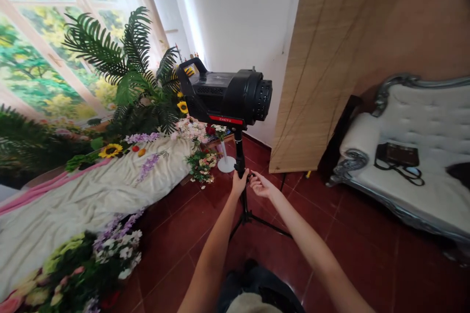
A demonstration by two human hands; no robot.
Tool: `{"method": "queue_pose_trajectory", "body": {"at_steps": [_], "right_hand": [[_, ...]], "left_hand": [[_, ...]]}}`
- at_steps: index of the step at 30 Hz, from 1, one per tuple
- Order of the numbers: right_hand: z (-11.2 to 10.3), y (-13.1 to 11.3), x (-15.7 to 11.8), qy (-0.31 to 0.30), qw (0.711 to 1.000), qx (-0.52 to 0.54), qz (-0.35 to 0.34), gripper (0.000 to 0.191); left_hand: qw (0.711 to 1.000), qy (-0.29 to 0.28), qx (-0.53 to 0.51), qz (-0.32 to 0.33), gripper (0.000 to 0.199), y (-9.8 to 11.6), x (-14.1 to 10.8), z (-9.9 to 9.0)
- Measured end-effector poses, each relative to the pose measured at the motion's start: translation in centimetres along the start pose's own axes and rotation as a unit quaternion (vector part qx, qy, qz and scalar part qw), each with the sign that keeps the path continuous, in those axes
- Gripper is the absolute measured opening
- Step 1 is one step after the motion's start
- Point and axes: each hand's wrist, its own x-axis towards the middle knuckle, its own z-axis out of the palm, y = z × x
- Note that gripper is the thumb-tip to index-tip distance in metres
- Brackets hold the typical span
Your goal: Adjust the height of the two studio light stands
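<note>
A black plastic studio lamp (223, 93), boxy with a round, hole-dotted front end, a loop handle and a red label reading "ZHEYU", sits level on top of a slim black stand (239, 149). The stand's splayed legs rest on a dark red tiled floor (176, 244), between a cloth-draped platform and a sofa.

The person's left hand (240, 185) is closed around the stand's pole, well below the lamp. The right hand (261, 186) is just beside it, palm turned upward, fingers bent toward the pole's side; whether they pinch a part there is too small to tell.

On the left, wrinkled cream cloth (110, 205) covers the platform. A yellow sunflower (110, 150) and a small red fruit-like ball (135, 148) lie along its far edge; mixed artificial flowers (121, 254) crowd its near corner. Past its far right end, a white stand with a round base (226, 164) is on the floor.

On the right, a pale tufted sofa (422, 102) with a carved silver frame carries a brown leather bag (403, 154), near the rolled left arm, its dark strap trailing toward the seat's front edge. The bag's contents are hidden.
</note>
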Motion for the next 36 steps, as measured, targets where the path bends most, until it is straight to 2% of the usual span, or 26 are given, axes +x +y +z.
{"method": "queue_pose_trajectory", "body": {"at_steps": [3,5,7,8,9,10,11,12,13,14,15,16,17,18,19,20,25,28,30,33,36], "right_hand": [[-0.2,-0.7,0.2,-0.031,0.998,0.024,0.054,0.026],[-0.3,-1.2,0.3,-0.046,0.997,-0.008,0.069,0.024],[-0.2,-1.6,0.2,-0.022,0.991,-0.122,0.046,0.025],[0.0,-1.7,0.2,0.007,0.977,-0.214,0.015,0.025],[0.3,-1.9,0.1,0.042,0.944,-0.327,-0.027,0.025],[0.6,-2.0,0.0,0.076,0.886,-0.451,-0.078,0.024],[0.9,-2.0,-0.1,0.106,0.801,-0.574,-0.136,0.023],[1.2,-2.0,-0.3,0.128,0.693,-0.683,-0.194,0.020],[1.4,-1.8,-0.4,0.145,0.573,-0.769,-0.243,0.019],[1.4,-1.5,-0.5,0.160,0.456,-0.830,-0.280,0.020],[1.4,-1.2,-0.7,0.174,0.354,-0.868,-0.302,0.025],[1.2,-0.7,-0.9,0.188,0.277,-0.888,-0.314,0.029],[0.8,-0.1,-1.2,0.200,0.227,-0.898,-0.320,0.032],[0.5,0.5,-1.5,0.209,0.202,-0.900,-0.325,0.034],[0.1,1.1,-1.9,0.213,0.198,-0.897,-0.334,0.036],[-0.3,1.7,-2.3,0.212,0.209,-0.889,-0.348,0.039],[-1.0,3.8,-3.8,0.174,0.340,-0.833,-0.400,0.067],[-0.8,4.2,-4.0,0.152,0.388,-0.816,-0.401,0.066],[-0.9,4.2,-3.9,0.148,0.394,-0.808,-0.411,0.057],[-1.3,3.8,-3.7,0.145,0.381,-0.811,-0.420,0.039],[-1.6,3.3,-3.5,0.170,0.388,-0.792,-0.440,0.044]], "left_hand": [[1.000,0.019,0.004,0.006,0.043,0.3,0.0,0.1],[0.999,0.029,0.016,0.012,0.043,0.5,0.1,0.1],[0.999,0.024,0.025,0.014,0.043,0.6,0.2,-0.1],[0.999,0.019,0.027,0.018,0.043,0.5,0.2,-0.1],[0.999,0.014,0.028,0.023,0.043,0.4,0.3,-0.2],[0.999,0.012,0.027,0.029,0.043,0.3,0.3,-0.3],[0.999,0.010,0.024,0.033,0.044,0.2,0.3,-0.4],[0.999,0.007,0.019,0.034,0.044,0.1,0.4,-0.4],[0.999,0.002,0.013,0.032,0.044,0.1,0.4,-0.4],[1.000,-0.004,0.007,0.030,0.044,0.0,0.4,-0.4],[1.000,-0.007,0.003,0.029,0.044,0.0,0.4,-0.4],[1.000,-0.009,0.000,0.028,0.044,0.1,0.3,-0.4],[1.000,-0.009,-0.001,0.026,0.044,0.2,0.2,-0.4],[1.000,-0.006,-0.001,0.023,0.044,0.3,0.2,-0.4],[1.000,-0.006,0.000,0.018,0.044,0.5,0.1,-0.4],[1.000,-0.007,0.001,0.011,0.045,0.6,0.0,-0.4],[1.000,-0.013,0.013,-0.008,0.046,1.1,-0.2,-0.5],[1.000,-0.013,0.015,-0.007,0.043,1.0,-0.1,-0.6],[1.000,-0.019,0.012,0.005,0.042,0.7,0.1,-0.7],[0.999,-0.031,0.020,0.022,0.042,0.1,0.4,-0.8],[0.999,-0.036,0.032,0.023,0.043,-0.5,0.7,-0.9]]}}
